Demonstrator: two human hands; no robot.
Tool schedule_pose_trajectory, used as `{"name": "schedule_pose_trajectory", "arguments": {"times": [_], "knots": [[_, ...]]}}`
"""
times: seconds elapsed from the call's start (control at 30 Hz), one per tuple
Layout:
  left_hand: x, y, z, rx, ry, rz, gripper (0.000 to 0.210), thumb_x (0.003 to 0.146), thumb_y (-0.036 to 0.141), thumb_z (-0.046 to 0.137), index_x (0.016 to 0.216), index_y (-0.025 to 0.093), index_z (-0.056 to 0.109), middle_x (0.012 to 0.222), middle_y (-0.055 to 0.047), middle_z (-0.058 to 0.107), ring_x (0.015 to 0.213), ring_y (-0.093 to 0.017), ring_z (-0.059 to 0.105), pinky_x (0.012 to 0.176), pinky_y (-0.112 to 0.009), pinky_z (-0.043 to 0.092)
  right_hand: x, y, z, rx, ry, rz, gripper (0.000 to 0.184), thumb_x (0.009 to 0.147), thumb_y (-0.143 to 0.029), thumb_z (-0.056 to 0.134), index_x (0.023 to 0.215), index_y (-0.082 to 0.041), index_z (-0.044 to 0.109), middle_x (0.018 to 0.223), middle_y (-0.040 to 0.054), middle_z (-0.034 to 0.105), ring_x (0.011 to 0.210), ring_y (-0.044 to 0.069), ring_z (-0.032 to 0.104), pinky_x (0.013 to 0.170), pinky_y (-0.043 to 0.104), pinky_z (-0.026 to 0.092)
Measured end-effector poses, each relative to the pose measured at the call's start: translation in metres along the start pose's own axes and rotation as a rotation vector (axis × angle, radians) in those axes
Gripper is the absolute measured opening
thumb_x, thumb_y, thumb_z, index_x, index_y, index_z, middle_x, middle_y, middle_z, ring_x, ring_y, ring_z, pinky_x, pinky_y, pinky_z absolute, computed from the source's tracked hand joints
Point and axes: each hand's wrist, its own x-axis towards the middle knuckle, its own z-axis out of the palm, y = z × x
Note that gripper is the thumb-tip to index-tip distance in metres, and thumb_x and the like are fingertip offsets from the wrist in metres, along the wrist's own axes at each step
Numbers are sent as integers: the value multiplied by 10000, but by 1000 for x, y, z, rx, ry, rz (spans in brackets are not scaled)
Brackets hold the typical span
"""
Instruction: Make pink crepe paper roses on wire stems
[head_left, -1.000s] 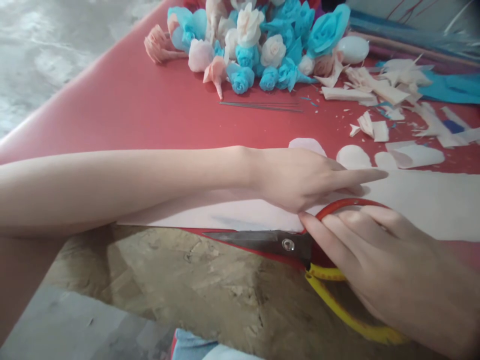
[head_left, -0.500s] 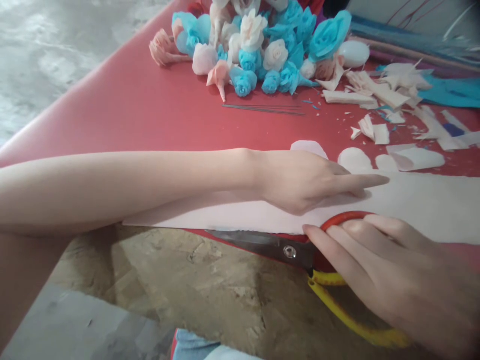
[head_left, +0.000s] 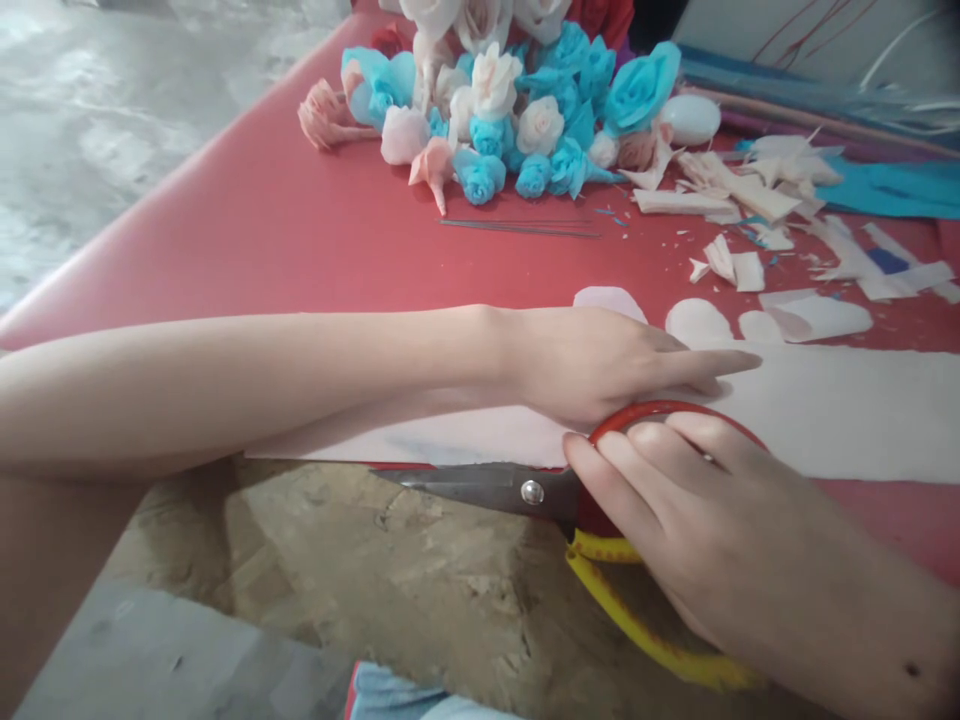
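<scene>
My left hand (head_left: pixel 592 360) lies on a long pale pink paper strip (head_left: pixel 862 410), its index finger stretched out along the sheet; the other fingers are partly hidden. My right hand (head_left: pixel 712 520) holds a pair of scissors (head_left: pixel 480 492) with one red handle loop and one yellow loop. The dark blades point left along the strip's near edge and look nearly closed. Just beyond my left hand, rounded pale paper pieces (head_left: pixel 697 320) rest on the red table (head_left: pixel 247 240).
Blue, white and peach paper flowers (head_left: pixel 480 178) are heaped at the back. Thin wires (head_left: pixel 517 228) lie in front of them. Paper scraps (head_left: pixel 735 190) and blue paper (head_left: pixel 900 188) cover the right side. The table's near edge runs below the strip.
My right hand and the scissors have slid left along the strip's near edge, and the blades have closed further. My left hand keeps its place on the paper. The view has shifted slightly.
</scene>
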Motion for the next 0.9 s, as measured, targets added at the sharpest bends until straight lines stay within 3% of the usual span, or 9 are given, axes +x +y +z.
{"name": "schedule_pose_trajectory", "arguments": {"times": [0.2,0.33,0.5,0.73,0.9], "knots": [[-1,0,-2,-58,10,29,514,897,168,310,1368,-14,215,1278,-134,528,1116,-195,512,845,-280,431,3,1,5,49,44,-13,351,792,-71,303,1079,4,489,729,108,538,659,225,461,580,345,319],[-1,0,-1,-41,2,3,507,904,182,293,1379,22,216,1263,-126,538,1107,-195,513,840,-284,433,3,1,3,65,78,-34,292,777,-61,365,1029,-8,501,671,86,524,614,212,459,567,337,314],[0,-1,0,-26,16,9,577,815,60,362,1379,79,243,1288,-83,526,1086,-197,525,808,-283,440,0,1,-2,59,109,-98,290,771,-58,366,1020,-10,508,666,82,517,598,207,449,553,330,292],[-1,-1,-2,-69,32,6,598,787,28,383,1370,29,248,1296,-82,527,1082,-200,542,785,-292,467,-6,-7,-4,4,-8,-65,450,763,-88,275,1166,-3,456,734,119,548,695,234,460,648,360,329],[-2,-2,-3,-96,22,-9,494,887,137,316,1375,81,258,1298,-58,527,1077,-179,540,806,-267,445,0,-12,-5,-69,-74,12,490,735,-112,268,1155,-30,507,734,122,531,666,222,426,606,356,324]]}}
